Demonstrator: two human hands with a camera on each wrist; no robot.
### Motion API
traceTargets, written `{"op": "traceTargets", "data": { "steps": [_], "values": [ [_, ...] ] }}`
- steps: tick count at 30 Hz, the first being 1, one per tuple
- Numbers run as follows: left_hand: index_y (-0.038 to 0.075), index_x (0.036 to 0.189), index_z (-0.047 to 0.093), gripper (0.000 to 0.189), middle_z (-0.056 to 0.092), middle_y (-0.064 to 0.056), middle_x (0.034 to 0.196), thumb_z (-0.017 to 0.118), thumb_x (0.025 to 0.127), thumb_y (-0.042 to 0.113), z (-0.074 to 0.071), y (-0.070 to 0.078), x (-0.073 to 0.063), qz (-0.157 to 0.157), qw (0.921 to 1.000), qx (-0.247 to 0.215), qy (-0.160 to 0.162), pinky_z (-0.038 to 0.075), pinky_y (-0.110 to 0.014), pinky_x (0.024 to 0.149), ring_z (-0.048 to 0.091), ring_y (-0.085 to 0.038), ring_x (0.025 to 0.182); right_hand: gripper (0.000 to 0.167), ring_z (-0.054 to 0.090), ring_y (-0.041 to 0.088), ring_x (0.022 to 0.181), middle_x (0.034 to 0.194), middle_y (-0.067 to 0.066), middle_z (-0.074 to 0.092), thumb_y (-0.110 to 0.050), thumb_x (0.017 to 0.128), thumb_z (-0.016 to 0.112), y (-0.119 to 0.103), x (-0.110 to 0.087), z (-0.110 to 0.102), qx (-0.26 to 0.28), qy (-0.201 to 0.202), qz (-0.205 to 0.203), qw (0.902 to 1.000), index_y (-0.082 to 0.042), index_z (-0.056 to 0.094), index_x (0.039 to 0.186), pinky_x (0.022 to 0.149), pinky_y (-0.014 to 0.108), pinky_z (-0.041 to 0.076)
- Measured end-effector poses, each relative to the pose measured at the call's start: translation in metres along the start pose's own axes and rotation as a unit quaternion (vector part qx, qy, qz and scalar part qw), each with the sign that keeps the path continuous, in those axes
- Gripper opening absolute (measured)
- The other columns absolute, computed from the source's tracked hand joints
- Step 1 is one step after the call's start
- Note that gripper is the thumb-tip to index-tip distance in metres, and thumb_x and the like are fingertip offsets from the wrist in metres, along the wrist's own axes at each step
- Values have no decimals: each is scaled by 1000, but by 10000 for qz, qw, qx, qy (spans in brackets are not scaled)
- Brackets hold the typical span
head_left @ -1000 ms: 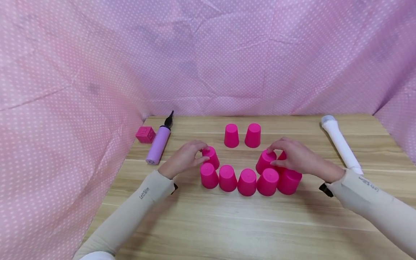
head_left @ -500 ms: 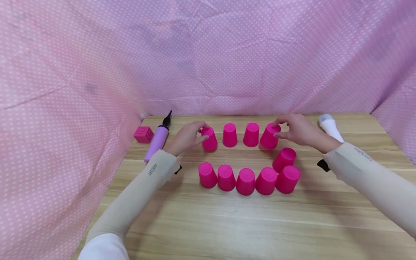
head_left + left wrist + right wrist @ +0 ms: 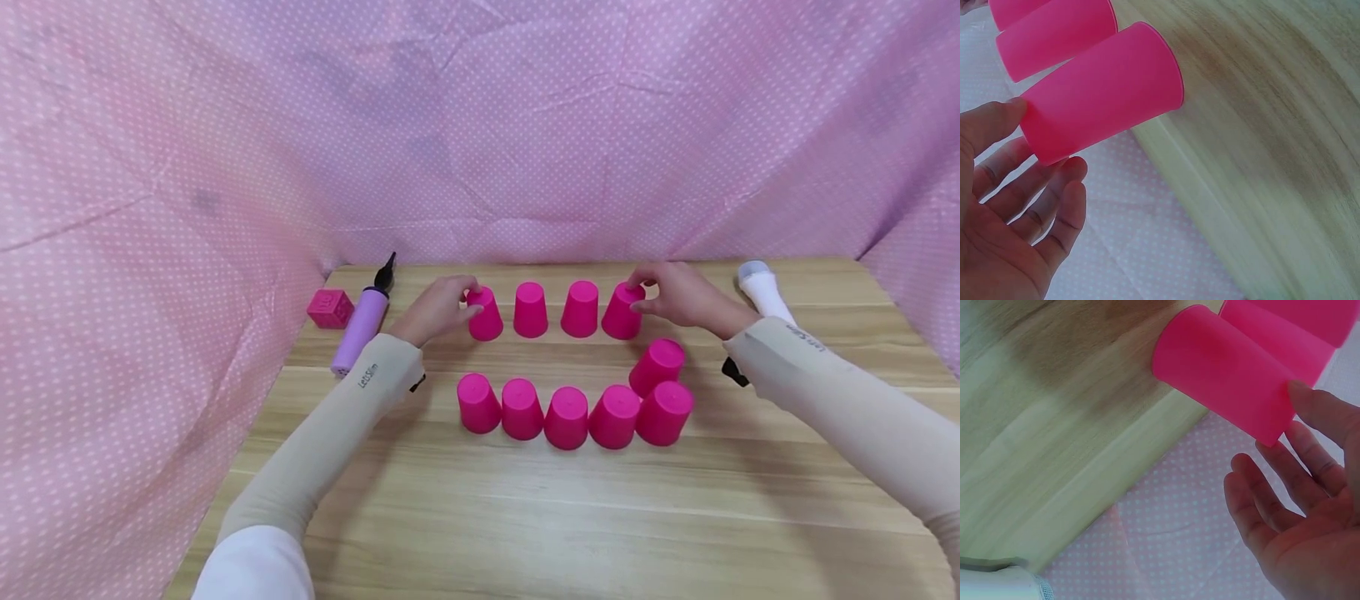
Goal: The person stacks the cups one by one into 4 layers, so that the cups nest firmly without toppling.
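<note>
Several pink cups stand upside down on the wooden table. At the left end of the back row, my left hand point(image 3: 438, 310) pinches a pink cup point(image 3: 486, 315) near its upturned base, thumb on the near side in the left wrist view. My right hand point(image 3: 686, 293) pinches another pink cup point(image 3: 622, 313) at the row's right end in the same way. Between these two stand a pair of cups, one point(image 3: 531, 311) nearer the left and one point(image 3: 580, 310) nearer the right. A front row includes a middle cup point(image 3: 566, 418), with one more cup point(image 3: 656, 367) behind its right end.
On the left lie a purple hand pump point(image 3: 362, 333) with a black nozzle and a pink block point(image 3: 330, 309). A white microphone-shaped object point(image 3: 763, 292) lies at the right, partly hidden by the right arm. Pink dotted cloth point(image 3: 525, 150) hangs behind the table point(image 3: 540, 525).
Both hands have carried their cups from just behind the front row to the ends of the back row. Over the last half second the hands and cups have shifted only slightly.
</note>
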State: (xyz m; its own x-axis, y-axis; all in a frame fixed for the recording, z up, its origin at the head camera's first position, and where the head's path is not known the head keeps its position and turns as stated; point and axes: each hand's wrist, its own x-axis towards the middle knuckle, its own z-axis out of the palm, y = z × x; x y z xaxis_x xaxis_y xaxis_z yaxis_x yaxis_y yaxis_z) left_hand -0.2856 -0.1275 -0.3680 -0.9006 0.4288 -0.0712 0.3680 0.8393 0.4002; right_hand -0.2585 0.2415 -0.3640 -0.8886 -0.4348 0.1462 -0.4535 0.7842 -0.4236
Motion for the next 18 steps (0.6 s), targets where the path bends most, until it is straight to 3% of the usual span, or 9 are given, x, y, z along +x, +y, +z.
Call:
{"op": "traceTargets", "data": {
  "steps": [5,8,10,13,16,18],
  "values": [
    [8,117,60,33,61,-7,110,68,89,21,-1,-2,-3,201,9997,56,159,47,-34,86,55,-27,104,33,55,35,99,98,12,64,-6,73,80,-3,-5,-3,9,-59,4,10000,-1,65,103,87,50,43],
    [9,119,61,34,60,-6,113,67,89,24,-5,-2,-12,424,9983,138,388,46,-36,87,54,-25,105,37,55,33,103,103,12,63,-8,75,79,-7,-14,-8,85,-70,-8,9999,-1,63,108,90,51,41],
    [9,119,61,34,60,-6,115,67,89,25,-9,0,-23,610,9965,175,552,46,-36,86,54,-23,104,38,55,32,104,106,11,62,-8,76,79,-10,-23,-12,211,-31,-34,9998,-2,63,110,90,51,41],
    [7,115,63,32,61,-6,111,68,88,23,-13,4,-46,1164,9903,163,738,46,-36,85,55,-22,100,36,57,32,102,107,13,63,-7,75,79,-13,-41,-17,236,121,-368,9990,-2,64,108,86,51,44],
    [8,110,65,28,63,-3,107,70,87,23,-11,7,-71,1854,9797,122,745,46,-35,87,56,-20,99,36,60,31,98,107,14,65,-6,70,82,-14,-62,-16,112,366,-918,9950,-2,67,102,78,48,49],
    [9,110,65,29,63,-1,108,71,86,25,-7,6,-88,2105,9755,81,638,45,-35,89,56,-18,102,36,62,30,94,105,13,66,-6,67,84,-13,-74,-12,-25,488,-1244,9910,-5,68,99,74,45,51]
  ]
}}
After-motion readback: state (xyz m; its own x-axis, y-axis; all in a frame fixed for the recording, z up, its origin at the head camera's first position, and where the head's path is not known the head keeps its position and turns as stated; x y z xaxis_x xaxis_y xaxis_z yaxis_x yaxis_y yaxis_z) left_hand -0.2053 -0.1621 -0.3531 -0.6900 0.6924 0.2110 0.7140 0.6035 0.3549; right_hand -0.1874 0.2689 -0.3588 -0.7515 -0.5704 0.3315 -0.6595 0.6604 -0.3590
